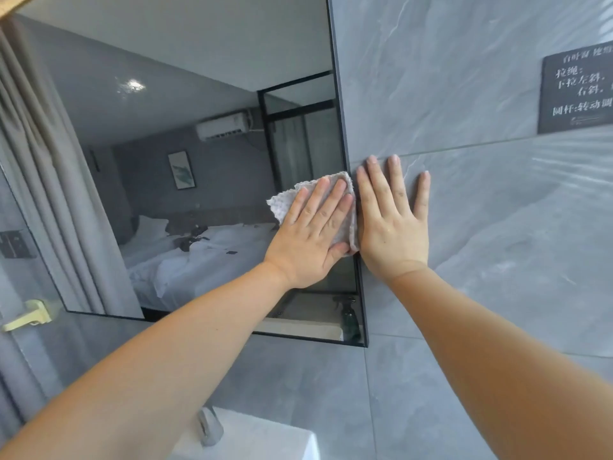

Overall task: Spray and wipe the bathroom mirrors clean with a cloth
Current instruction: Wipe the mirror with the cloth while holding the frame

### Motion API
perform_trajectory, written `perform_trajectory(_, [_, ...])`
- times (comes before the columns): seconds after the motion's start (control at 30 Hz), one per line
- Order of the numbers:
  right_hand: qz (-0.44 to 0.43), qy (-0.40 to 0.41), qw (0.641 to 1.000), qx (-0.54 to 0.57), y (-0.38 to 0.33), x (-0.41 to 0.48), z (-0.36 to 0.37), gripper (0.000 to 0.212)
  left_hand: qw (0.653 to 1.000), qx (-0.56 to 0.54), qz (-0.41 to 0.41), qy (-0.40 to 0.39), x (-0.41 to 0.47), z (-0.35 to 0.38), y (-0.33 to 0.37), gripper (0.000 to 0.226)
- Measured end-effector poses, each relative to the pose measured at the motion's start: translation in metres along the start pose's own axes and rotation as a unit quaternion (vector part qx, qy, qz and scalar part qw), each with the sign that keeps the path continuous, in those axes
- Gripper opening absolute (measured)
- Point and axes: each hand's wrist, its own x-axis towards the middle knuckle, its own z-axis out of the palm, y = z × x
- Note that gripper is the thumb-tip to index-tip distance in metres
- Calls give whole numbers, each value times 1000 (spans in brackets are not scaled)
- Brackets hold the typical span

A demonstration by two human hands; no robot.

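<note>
A large black-framed mirror (pixel 185 134) hangs on the grey tiled wall and reflects a bedroom. My left hand (pixel 310 235) lies flat on a grey textured cloth (pixel 285 202), pressing it against the glass near the mirror's right edge. My right hand (pixel 393 224) rests flat on the tile just right of the frame, fingers spread, holding nothing. A dark spray bottle (pixel 350 315) shows only as a reflection in the mirror's lower right corner.
A dark sign (pixel 577 91) with white writing is fixed to the wall at the upper right. Below, a chrome tap (pixel 209 424) and a white basin (pixel 265 436). At the left, a curtain (pixel 43 180) and a brass door handle (pixel 28 317).
</note>
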Motion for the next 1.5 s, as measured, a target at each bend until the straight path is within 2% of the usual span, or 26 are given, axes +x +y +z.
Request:
perform_trajectory(0.3, [12, 2, 1000, -1, -11, -30, 4, 55, 1000, 1, 8, 4, -20, 14, 12, 77])
perform_trajectory(0.5, [-9, -11, 1000, -8, -7, -77, 3, 50, 999, -10, 48, -5, -80, 43, 51, 78])
perform_trajectory(0.67, [-49, -46, 997, -22, -6, -111, 6, 55, 1000, -25, 14, 7, -107, 62, 84, 78])
perform_trajectory(0.93, [-55, -28, 996, -65, -5, -129, 16, 61, 994, 1, 104, 23, -132, 80, 83, 75])
perform_trajectory(1.0, [-55, -15, 996, -67, -5, -129, 17, 61, 998, -9, 68, 16, -139, 80, 76, 75])
perform_trajectory(1.07, [-53, -9, 997, -63, -6, -130, 17, 65, 997, -36, -72, -8, -155, 81, 65, 73])
perform_trajectory(1.13, [-56, -6, 996, -66, -7, -131, 18, 68, 957, -86, -276, -11, -171, 83, 50, 73])
perform_trajectory(1.2, [-56, -5, 996, -70, -7, -131, 18, 69, 871, -157, -465, 22, -175, 81, 32, 72])
perform_trajectory(1.23, [-56, -4, 996, -71, -8, -131, 18, 69, 806, -199, -555, 46, -173, 78, 20, 69])
perform_trajectory(1.3, [-59, -1, 996, -72, -8, -131, 18, 69, 640, -250, -721, 92, -166, 76, -10, 61])
perform_trajectory(1.33, [-60, -1, 996, -72, -8, -131, 18, 70, 552, -261, -784, 112, -162, 76, -25, 59])
perform_trajectory(1.37, [-61, -3, 995, -72, -8, -131, 17, 70, 479, -264, -827, 134, -161, 78, -41, 59])
perform_trajectory(1.4, [-61, -5, 995, -72, -8, -130, 17, 71, 426, -262, -853, 150, -161, 79, -53, 60])
perform_trajectory(1.43, [-62, -5, 995, -74, -8, -130, 17, 71, 396, -261, -867, 151, -160, 80, -61, 61])
perform_trajectory(1.47, [-61, -4, 995, -75, -8, -130, 17, 71, 391, -261, -872, 136, -157, 79, -63, 62])
perform_trajectory(1.5, [-60, -4, 995, -77, -9, -130, 17, 72, 409, -262, -866, 121, -151, 77, -59, 63])
